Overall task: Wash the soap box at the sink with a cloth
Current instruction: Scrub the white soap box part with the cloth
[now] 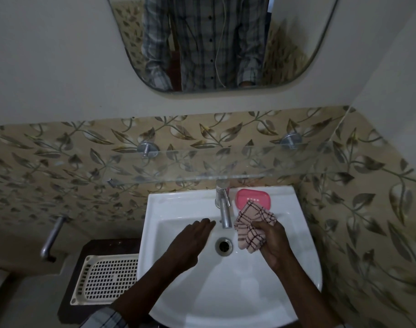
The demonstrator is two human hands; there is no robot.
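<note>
Two bare forearms reach in from the bottom edge over the basin, a checked sleeve [103, 318] showing at the left wrist's near end; right hand [274, 245] held over the right side of the basin, grip clamped on a bunched cloth [250, 229], pink with dark crossed lines, thumb across its near face; left hand [190, 242] palm down over the left side of the basin, grip apart, fingers straight and together, holding nothing, fingertips near the tap spout; whether it touches the porcelain cannot be told. Soap box [253, 197]: pink, oval, lid on, lying flat on the back ledge of the white sink [169, 200], just right of the tap [223, 209]; upper corner of the cloth overlaps the box's front edge in this view, contact uncertain. Drain [223, 246] lies between the two hands, below the spout; no water stream visible. Above the sink a glass shelf [226, 164] on two round metal mounts, against leaf-patterned tiles [60, 162]; higher, a mirror [214, 43] reflecting a checked shirt. Left of the sink: a cream perforated tray [107, 278] on a dark surface, and a metal lever [52, 235] beyond it.
</note>
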